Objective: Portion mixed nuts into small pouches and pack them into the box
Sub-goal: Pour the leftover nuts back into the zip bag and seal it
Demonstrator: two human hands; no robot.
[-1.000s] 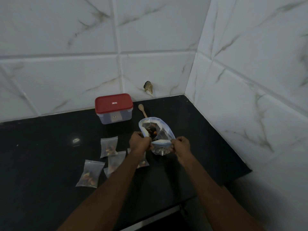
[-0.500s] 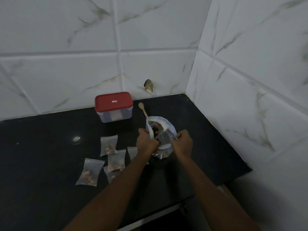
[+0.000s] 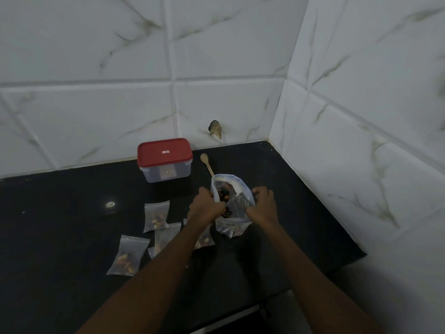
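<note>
A clear plastic bag of mixed nuts (image 3: 232, 203) stands open on the black counter (image 3: 60, 225). My left hand (image 3: 204, 208) grips its left side and my right hand (image 3: 262, 208) grips its right side. A small pouch with nuts (image 3: 231, 229) shows just below the bag, between my hands; which hand holds it is unclear. Several filled small pouches lie to the left, such as one (image 3: 156, 215) near the bag and another (image 3: 128, 255) nearer me. The box (image 3: 165, 162), clear with a red lid on, sits at the back by the wall.
A wooden spoon (image 3: 207, 163) lies behind the bag, right of the box. Tiled walls close off the back and the right side. The counter's front edge runs just below my forearms.
My hands have moved up from the small pouch to the sides of the big nut bag, and the bag's mouth has narrowed. The pouches on the counter have not moved.
</note>
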